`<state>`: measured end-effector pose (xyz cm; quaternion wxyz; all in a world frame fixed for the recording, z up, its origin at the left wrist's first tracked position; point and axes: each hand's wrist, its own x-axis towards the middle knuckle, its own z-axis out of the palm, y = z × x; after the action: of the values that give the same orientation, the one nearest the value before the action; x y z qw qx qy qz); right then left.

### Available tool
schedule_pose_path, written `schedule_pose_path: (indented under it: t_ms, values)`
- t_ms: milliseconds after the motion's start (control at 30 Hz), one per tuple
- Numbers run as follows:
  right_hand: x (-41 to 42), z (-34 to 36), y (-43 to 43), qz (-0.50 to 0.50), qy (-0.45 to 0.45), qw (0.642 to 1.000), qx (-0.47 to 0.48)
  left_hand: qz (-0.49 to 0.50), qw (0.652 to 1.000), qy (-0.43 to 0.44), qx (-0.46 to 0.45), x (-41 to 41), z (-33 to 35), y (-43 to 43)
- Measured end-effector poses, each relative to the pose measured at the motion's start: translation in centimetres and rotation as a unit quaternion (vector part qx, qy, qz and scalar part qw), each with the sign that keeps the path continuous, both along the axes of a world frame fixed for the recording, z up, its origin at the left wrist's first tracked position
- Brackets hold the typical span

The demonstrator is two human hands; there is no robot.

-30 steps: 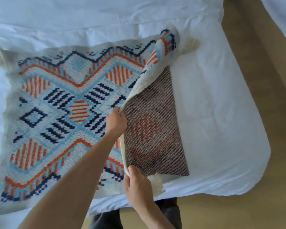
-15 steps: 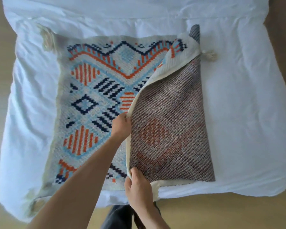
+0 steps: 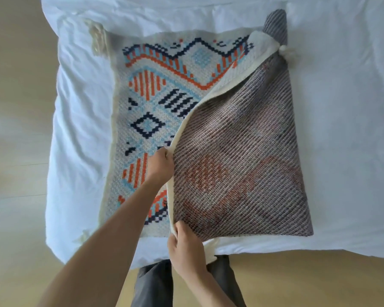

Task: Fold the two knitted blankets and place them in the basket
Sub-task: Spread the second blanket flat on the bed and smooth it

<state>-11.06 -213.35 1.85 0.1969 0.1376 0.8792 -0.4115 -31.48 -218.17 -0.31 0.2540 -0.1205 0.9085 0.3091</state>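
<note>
Gripping folded blanket (image 3: 242, 156) edge: left hand (image 3: 159, 166) mid-edge, arm outstretched; right hand (image 3: 186, 247) pinching near corner.

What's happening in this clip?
A person is folding a knitted blanket on a white-sheeted bed. The left hand and the right hand both have a grip on the cream edge of the side turned over, grey underside up. The fold is unfinished, the flap only partway across the patterned face.

Patterned knitted blanket (image 3: 155, 103) on white bed (image 3: 341, 129), left hand (image 3: 161, 166) and right hand (image 3: 186, 247) gripping its folded-over edge, apparently lifted
</note>
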Motion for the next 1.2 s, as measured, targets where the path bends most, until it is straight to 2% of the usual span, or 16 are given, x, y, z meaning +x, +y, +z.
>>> schedule_pose_path:
  t_ms: [433, 767, 1000, 1200]
  values:
    - [-3.3, -1.2, -17.4, -0.069, -0.047, 0.996, 0.029, -0.047, 0.998, -0.019, 0.022, -3.4, -2.9, -15.3]
    - [-6.0, -1.9, -21.3, -0.082, -0.039, 0.995, 0.045, -0.046, 0.997, -0.021, 0.066, -5.5, -3.5, -18.7]
    - [-5.2, -4.1, -21.5, -0.094, -0.162, 0.980, -0.065, -0.063, 0.993, -0.069, 0.071, -2.6, -4.0, -20.0]
    - [-4.7, -4.1, -19.7, -0.088, -0.189, 0.969, -0.134, -0.054, 0.991, -0.099, 0.068, 2.1, -4.1, -22.4]
